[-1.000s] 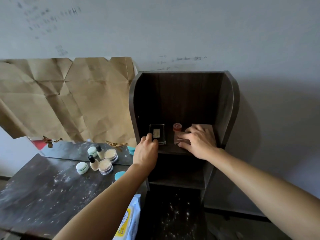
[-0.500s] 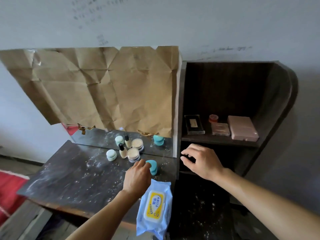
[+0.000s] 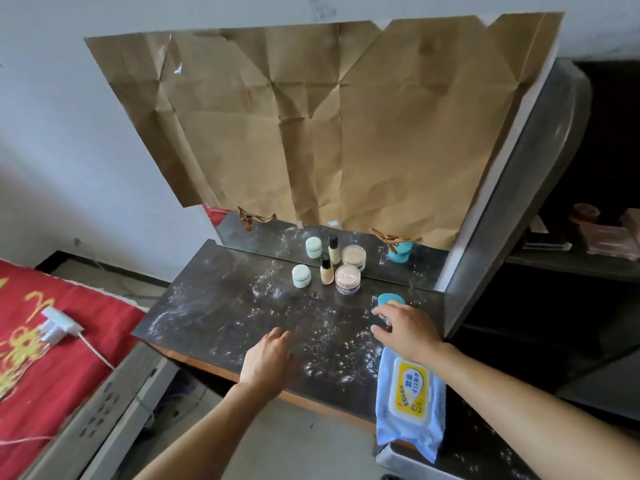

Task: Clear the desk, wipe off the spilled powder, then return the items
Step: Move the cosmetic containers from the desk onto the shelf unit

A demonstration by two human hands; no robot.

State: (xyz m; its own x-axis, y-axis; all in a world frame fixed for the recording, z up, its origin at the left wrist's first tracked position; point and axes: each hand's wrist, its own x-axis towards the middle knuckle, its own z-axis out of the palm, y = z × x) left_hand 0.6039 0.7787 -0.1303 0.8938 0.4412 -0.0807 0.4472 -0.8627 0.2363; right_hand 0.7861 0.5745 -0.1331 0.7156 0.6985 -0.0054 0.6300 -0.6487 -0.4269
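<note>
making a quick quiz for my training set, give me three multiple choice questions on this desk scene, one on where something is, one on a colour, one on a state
1. Where does the wipes pack lie?
A) on the floor
B) at the desk's front right corner
C) against the mirror

2. What colour is the small jar left of the black-capped bottle?
A) pale green
B) red
C) black

3. What state is the desk top in?
A) wiped clean
B) covered by a cloth
C) speckled with white powder

Answers:
1. B, it lies at the front edge, nearer than the teal jar that the right hand holds.
2. A, its lid and body are pale green.
3. C, flecks spread around the left hand.
</note>
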